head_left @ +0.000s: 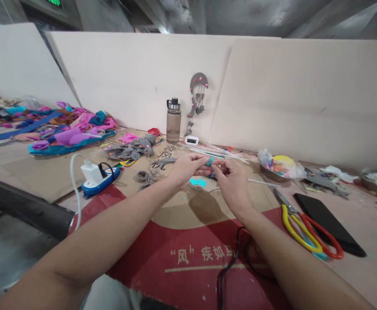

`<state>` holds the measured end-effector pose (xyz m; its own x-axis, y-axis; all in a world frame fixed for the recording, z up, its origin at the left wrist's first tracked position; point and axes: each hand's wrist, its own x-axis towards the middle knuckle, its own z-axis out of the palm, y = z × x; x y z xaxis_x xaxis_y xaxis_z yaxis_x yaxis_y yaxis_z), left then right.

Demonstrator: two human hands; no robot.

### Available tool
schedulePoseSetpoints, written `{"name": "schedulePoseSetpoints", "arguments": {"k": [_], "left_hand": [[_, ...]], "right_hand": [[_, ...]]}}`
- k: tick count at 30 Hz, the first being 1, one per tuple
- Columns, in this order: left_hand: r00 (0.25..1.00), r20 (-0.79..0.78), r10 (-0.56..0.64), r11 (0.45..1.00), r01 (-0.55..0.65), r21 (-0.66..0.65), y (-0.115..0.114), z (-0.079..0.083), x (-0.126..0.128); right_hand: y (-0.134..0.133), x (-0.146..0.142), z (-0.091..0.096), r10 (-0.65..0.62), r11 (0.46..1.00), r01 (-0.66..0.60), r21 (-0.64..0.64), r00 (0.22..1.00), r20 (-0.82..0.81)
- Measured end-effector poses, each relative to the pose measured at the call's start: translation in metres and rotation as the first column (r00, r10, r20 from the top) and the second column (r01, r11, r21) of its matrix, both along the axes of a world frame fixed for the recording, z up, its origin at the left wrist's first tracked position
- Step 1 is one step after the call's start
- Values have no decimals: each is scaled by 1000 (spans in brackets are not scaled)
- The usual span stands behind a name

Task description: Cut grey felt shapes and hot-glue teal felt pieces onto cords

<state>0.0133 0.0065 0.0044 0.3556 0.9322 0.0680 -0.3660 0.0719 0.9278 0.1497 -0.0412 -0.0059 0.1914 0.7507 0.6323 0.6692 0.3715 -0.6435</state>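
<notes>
Both hands meet over the cardboard-covered table. My left hand (188, 168) is closed, thumb and fingers pinching a small teal piece (209, 161) that looks like felt. My right hand (232, 183) comes to the same piece from the right, its fingertips closed on or against the piece's edge. Just below the hands, bright turquoise cut-out shapes (197, 182) lie on the cardboard. Grey cord (146, 177) sits in loose coils left of my left hand. The fingers partly cover the teal piece, so its full shape is hidden.
Yellow-and-red-handled scissors (304, 228) and a black phone (329, 224) lie at right. A water bottle (174, 121) stands at the back beside a white digital clock (191, 141). A blue power strip (101, 183) and colourful felt scraps (75, 133) are at left. A black cable (222, 280) runs in front.
</notes>
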Motion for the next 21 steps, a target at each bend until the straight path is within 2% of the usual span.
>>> {"name": "schedulePoseSetpoints", "arguments": {"k": [6,11,17,21], "left_hand": [[999,-12,-53,999,53,7,3,-3,-1],[999,-48,4,1000,-4,7,4,-4,-1],[997,-66,45,999,-45,0,3,-2,0],[993,-101,68,997,-64,41,2,-1,-1]], "right_hand": [[-2,0,3,-1,1000,0,8,999,42],[-3,0,1,57,997,-61,36,992,111],[-3,0,0,57,996,-67,63,986,158],[-4,0,4,45,994,-63,89,982,183]]}}
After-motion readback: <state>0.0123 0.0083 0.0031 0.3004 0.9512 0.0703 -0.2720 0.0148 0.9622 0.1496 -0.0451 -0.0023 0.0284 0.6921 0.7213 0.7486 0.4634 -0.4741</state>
